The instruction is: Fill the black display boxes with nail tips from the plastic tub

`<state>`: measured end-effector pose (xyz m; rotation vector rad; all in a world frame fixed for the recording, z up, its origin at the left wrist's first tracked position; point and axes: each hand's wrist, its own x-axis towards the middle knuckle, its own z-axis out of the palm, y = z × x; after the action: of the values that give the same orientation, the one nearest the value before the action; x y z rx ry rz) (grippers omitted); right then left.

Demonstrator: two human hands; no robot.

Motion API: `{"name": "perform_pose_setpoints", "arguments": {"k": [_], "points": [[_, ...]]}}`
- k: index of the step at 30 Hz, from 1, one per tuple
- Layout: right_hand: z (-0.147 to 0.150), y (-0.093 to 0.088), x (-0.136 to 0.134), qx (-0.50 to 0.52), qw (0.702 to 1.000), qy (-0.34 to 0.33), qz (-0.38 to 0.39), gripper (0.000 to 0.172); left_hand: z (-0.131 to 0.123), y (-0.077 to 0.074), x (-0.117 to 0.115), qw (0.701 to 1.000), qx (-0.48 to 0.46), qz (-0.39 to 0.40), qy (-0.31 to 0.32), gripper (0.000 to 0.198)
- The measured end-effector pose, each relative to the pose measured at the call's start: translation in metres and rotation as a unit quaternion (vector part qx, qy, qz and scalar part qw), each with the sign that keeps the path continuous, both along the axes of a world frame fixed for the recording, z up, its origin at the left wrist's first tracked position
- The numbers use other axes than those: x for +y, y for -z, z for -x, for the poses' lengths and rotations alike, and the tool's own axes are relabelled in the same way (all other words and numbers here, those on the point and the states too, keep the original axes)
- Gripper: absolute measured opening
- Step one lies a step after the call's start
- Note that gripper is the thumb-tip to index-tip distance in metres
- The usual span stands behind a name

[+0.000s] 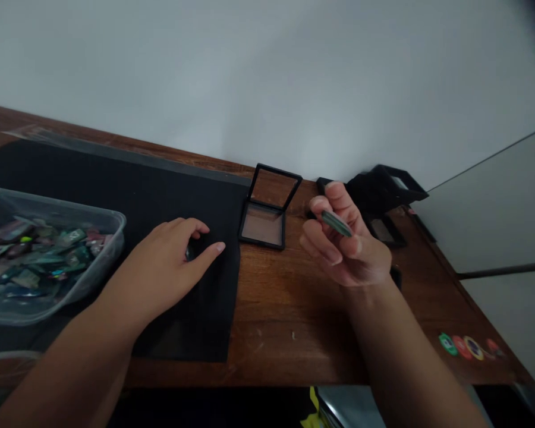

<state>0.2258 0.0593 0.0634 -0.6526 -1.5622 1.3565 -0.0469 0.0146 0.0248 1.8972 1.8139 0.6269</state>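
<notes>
My right hand (345, 244) is raised above the wooden table (285, 321), palm toward me, fingers curled around a small flat green piece (336, 223) pinched between thumb and fingers. My left hand (169, 267) rests on the black mat (116, 190), fingers bent over a small dark object (189, 252) that is mostly hidden under them. An open black square case (267, 208) with a clear lid stands just right of the mat, between the two hands.
A clear plastic tub (49, 255) full of several small coloured pieces sits at the left on the mat. More black cases (383, 196) lie behind my right hand by the wall. Round coloured stickers (468, 346) mark the table's right front.
</notes>
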Motion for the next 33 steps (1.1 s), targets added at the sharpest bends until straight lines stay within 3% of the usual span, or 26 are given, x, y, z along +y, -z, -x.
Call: {"name": "perform_pose_setpoints", "arguments": {"k": [7,11,14,19,22,27,33], "points": [[0.014,-0.004,-0.003,0.001,1.000,0.023,0.021,0.054,-0.006,-0.007,-0.001,0.998,-0.056,-0.008,-0.021,0.048],[0.025,-0.005,-0.009,0.002,0.999,0.047,0.014,0.047,-0.018,-0.018,-0.008,0.985,-0.167,-0.026,-0.025,0.045],[0.033,-0.003,-0.015,-0.006,0.999,0.043,0.009,0.042,-0.025,-0.025,-0.013,0.956,-0.291,0.008,0.028,0.040],[0.041,0.003,-0.023,-0.021,1.000,0.015,-0.005,0.039,-0.032,-0.034,-0.011,0.874,-0.450,0.102,0.154,0.030],[0.041,0.006,-0.027,-0.025,0.999,0.005,-0.022,0.040,-0.033,-0.034,-0.010,0.834,-0.508,0.144,0.160,0.026],[0.042,0.008,-0.033,0.002,0.999,-0.004,-0.034,0.040,-0.035,-0.030,-0.011,0.793,-0.558,0.177,0.169,0.022],[0.045,0.004,-0.035,0.006,0.998,-0.014,-0.066,0.036,-0.034,-0.029,-0.010,0.778,-0.578,0.181,0.165,0.031]]}}
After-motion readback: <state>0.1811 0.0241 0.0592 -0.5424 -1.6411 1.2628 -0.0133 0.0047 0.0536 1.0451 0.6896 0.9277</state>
